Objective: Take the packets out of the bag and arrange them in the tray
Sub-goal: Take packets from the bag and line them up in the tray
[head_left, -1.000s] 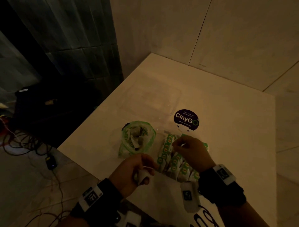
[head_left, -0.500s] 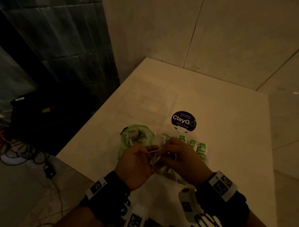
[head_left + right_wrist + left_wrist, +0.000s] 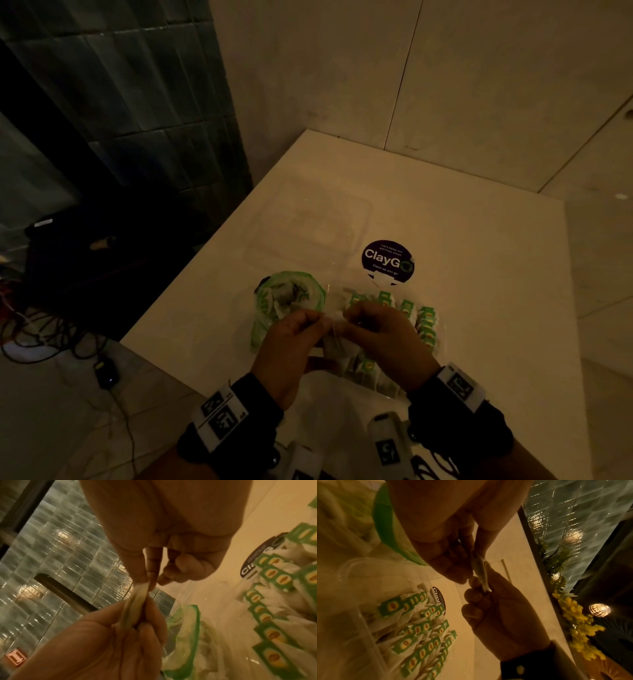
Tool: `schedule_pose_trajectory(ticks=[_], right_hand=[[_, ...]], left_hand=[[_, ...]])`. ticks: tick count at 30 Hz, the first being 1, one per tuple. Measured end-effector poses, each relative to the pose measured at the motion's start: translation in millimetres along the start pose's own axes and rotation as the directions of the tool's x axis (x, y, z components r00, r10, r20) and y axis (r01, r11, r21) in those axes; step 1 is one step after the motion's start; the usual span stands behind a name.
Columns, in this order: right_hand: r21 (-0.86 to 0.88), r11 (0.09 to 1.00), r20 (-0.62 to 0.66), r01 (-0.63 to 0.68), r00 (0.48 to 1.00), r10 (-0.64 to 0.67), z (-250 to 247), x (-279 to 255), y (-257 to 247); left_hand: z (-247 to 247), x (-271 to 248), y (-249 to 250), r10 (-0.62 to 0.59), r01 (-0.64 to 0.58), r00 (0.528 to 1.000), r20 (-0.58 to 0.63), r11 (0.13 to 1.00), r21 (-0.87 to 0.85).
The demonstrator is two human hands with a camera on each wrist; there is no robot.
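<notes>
Both hands meet over the near part of the white table. My left hand [image 3: 318,321] and right hand [image 3: 349,317] each pinch the same small pale packet [image 3: 333,330], seen edge-on in the left wrist view [image 3: 481,573] and in the right wrist view [image 3: 137,601]. The open green plastic bag [image 3: 291,298] stands just left of the hands, with more packets inside. Under my right hand lies the clear tray [image 3: 441,346], which holds rows of packets with green and yellow tags [image 3: 426,322] [image 3: 418,628] [image 3: 274,615].
A clear plastic lid or second tray [image 3: 315,229] lies behind the bag. A round dark ClayGo sticker [image 3: 387,262] is on the table [image 3: 479,308] beyond the tray. The table's left edge drops to a floor with cables [image 3: 51,335]. A pale wall stands behind.
My left hand has carried the packet rightwards from near the bag. My right hand has left the rows in the tray and now pinches the same packet.
</notes>
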State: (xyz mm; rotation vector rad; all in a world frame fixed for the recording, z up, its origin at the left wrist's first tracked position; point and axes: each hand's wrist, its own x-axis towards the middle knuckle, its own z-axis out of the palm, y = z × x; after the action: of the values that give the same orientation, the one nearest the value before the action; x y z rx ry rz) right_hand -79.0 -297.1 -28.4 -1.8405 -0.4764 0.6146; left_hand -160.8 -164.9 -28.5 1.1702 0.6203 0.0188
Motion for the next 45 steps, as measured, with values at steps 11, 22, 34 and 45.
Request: schedule_pose_trajectory(ticks=[11,22,34,45], right_hand=[[-0.142,0.99,-0.102,0.016,0.994,-0.031,3.0,0.1,7.6],[-0.467,0.879,0.151,0.094,0.988,-0.026,-16.6,21.1,0.3],[-0.664,0.732,0.051,-0.153,0.967,0.248,-18.0,115.4,18.6],[-0.859,0.5,0.015,-0.114,0.969,0.247,6.0,125.7,13.9]], left_hand=[[0.2,12.8,-27.2,0.147,-0.178,0.982,0.115,0.924,0.338],[-0.2,20.9,-24.2,-0.054,0.044,0.997,0.061,0.987,0.155],[-20.5,19.1,-23.2,-0.267,0.176,0.944,0.193,0.903,0.391],[-61.1,18.3,12.7,0.493,-0.459,0.849,0.191,0.509,0.728]])
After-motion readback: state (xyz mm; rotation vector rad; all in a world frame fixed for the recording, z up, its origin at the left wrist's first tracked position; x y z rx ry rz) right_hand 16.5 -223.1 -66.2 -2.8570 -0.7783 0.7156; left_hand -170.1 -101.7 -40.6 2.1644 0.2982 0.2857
